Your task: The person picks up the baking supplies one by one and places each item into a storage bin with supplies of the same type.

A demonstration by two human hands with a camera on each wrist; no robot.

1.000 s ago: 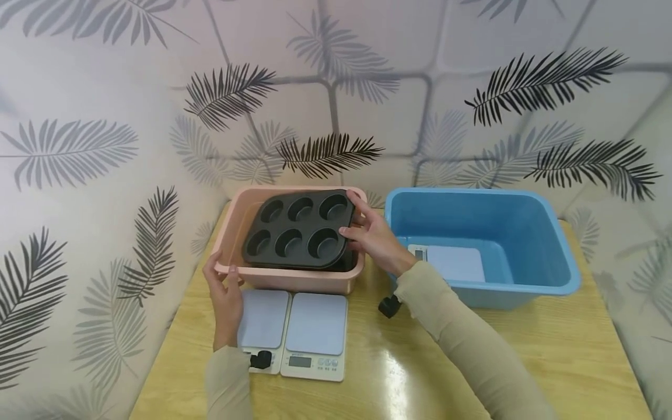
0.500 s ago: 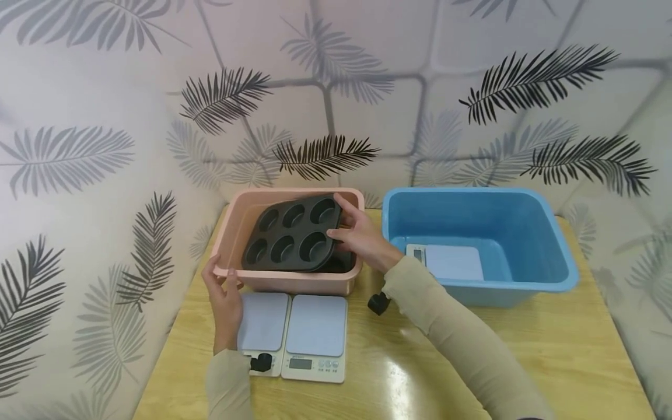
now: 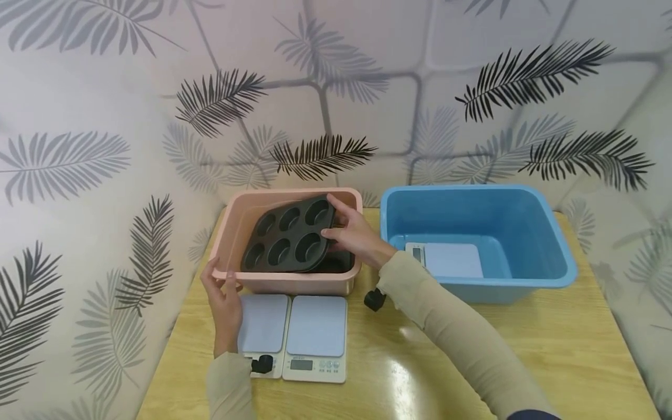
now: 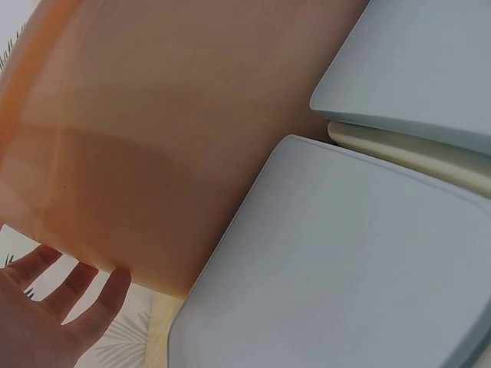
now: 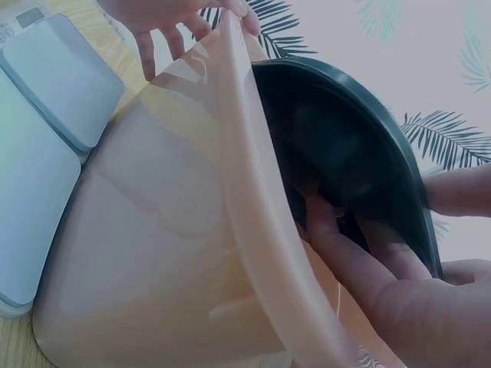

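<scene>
A dark muffin tin (image 3: 291, 234) leans inside the pink plastic basin (image 3: 299, 284), its right end raised and its left end low. My right hand (image 3: 359, 236) pinches the tin's right edge, thumb on the cup side and other fingers curled beneath, as the right wrist view shows. At the basin's front left corner, my left hand (image 3: 223, 303) grips the rim, thumb over the top and fingers (image 4: 107, 303) against the outer wall. Under the tin's raised end, another dark item (image 3: 338, 262) lies in the basin, mostly hidden.
Two kitchen scales (image 3: 317, 326) lie side by side directly before the pink basin. To the right stands a blue basin (image 3: 546, 245) with another scale (image 3: 454, 261) inside. A patterned wall backs the wooden table (image 3: 462, 373).
The right hand has shifted left with the muffin tin, and the tin has tilted more steeply, showing more of the dark item below. The left hand keeps its grip on the rim.
</scene>
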